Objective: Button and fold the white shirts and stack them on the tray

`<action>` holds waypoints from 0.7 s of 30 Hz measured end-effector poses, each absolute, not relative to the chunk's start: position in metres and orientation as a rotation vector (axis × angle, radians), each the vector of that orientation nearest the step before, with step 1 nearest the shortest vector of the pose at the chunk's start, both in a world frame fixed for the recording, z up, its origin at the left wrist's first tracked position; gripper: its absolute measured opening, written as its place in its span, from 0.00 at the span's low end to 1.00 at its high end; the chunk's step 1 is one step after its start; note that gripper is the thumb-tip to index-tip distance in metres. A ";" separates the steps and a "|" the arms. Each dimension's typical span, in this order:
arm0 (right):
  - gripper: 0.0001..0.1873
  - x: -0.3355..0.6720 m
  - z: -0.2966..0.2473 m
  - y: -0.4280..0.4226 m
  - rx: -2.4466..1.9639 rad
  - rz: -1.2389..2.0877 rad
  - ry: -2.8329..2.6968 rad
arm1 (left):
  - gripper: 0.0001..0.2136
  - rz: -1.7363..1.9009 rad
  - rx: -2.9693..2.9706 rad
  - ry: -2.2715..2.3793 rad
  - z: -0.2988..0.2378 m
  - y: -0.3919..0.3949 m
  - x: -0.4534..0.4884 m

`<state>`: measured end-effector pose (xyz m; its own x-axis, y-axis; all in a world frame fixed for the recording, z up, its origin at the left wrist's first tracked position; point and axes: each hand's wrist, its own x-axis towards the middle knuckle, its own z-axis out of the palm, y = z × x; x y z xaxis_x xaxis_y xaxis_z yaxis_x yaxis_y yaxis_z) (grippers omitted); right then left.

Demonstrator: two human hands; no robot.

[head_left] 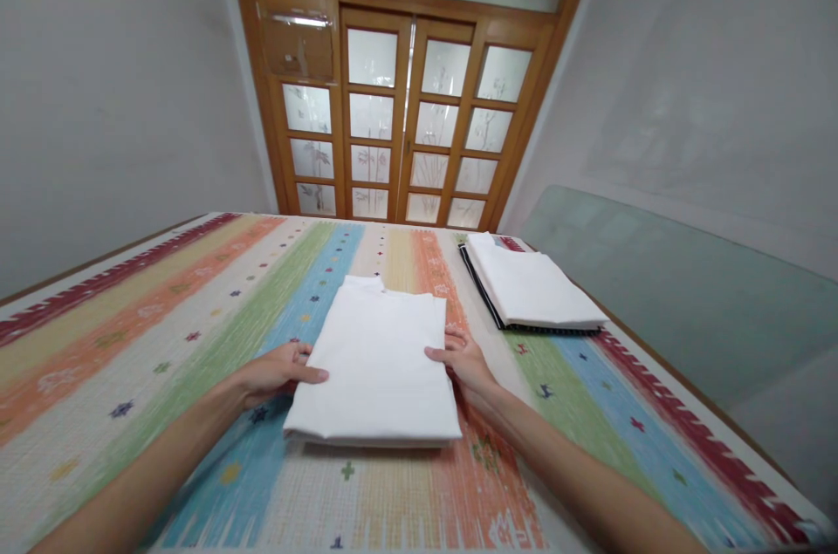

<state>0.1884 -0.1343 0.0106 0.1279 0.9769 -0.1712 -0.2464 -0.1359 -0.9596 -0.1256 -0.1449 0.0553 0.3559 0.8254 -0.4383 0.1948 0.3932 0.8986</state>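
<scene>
A folded white cloth [376,362] lies flat on the striped, many-coloured table cover [196,336] in front of me. My left hand [278,372] grips its left edge, thumb on top and fingers tucked under. My right hand [462,359] grips its right edge the same way, thumb over the cloth. Both forearms reach in from the bottom of the view.
A stack of folded cloth, white on top of black [530,288], sits at the far right of the table. A wooden door with frosted glass panes [406,118] stands behind. A pale green glass panel [687,301] leans along the right wall.
</scene>
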 end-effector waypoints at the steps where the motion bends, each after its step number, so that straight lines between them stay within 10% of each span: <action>1: 0.34 0.189 0.009 -0.132 -1.221 1.261 -0.847 | 0.33 0.532 1.110 1.146 0.055 -0.145 -0.126; 9: 0.13 0.187 0.018 -0.125 -1.280 1.655 -0.986 | 0.30 0.608 1.063 1.157 0.051 -0.133 -0.118; 21: 0.20 0.212 0.040 -0.093 -1.054 1.673 -0.982 | 0.18 0.940 0.916 1.214 0.050 -0.097 -0.072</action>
<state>0.2116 -0.0934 0.0398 -0.2310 0.9479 -0.2196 -0.2705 -0.2793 -0.9213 -0.0719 -0.0970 0.0503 0.1031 0.9364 -0.3355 -0.0904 0.3448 0.9343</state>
